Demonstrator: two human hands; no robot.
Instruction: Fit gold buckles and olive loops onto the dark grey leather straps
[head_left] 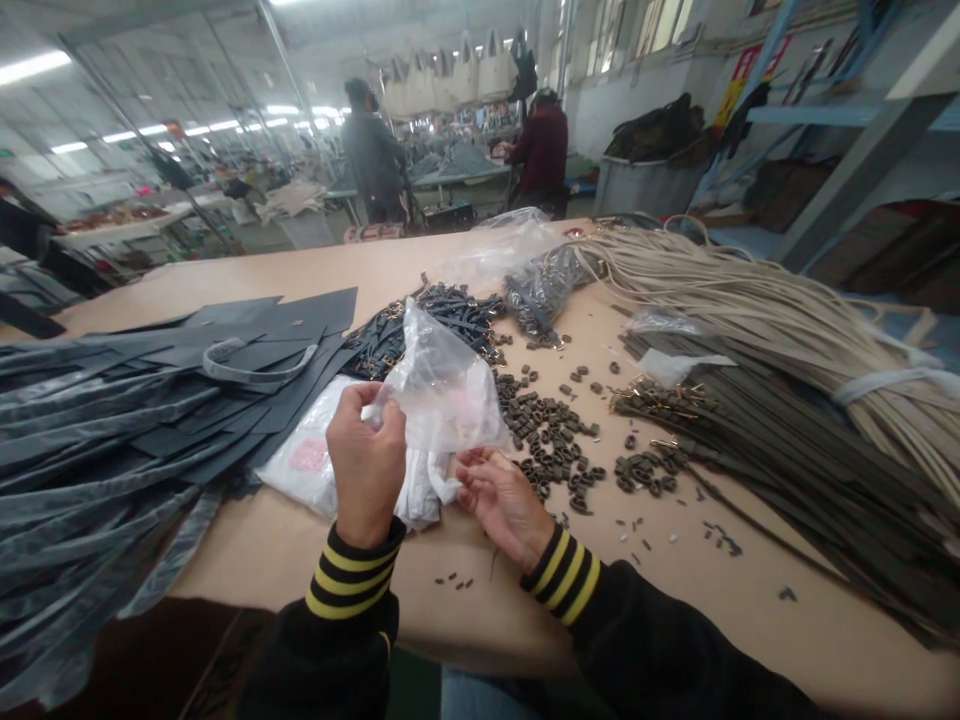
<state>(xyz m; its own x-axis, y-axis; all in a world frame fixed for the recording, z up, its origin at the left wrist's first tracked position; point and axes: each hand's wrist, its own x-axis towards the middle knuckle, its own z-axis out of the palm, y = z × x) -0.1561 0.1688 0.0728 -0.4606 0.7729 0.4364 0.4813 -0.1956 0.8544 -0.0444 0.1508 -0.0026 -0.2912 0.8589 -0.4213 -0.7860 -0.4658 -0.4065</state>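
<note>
Between my hands lies a clear plastic bag (427,350), its top pulled up into a peak. My left hand (367,455) is closed, pinching the bag's edge between thumb and fingers. White cloth gloves (420,490) show at the bag's lower end, partly under the plastic. My right hand (506,500) has its fingers curled at the tip of a white glove finger on the right side and seems to grip it; the exact contact is small. Another plastic pack (304,455) of white cloth with a pink label sits left of my left hand.
Dark blue straps and panels (255,370) cover the table's left. Small buckled straps (442,305) are heaped behind the bag. Brown loops (551,435) lie scattered to the right. Beige cords (750,290) and dark brown straps (757,430) fill the right side. Two people stand beyond the table.
</note>
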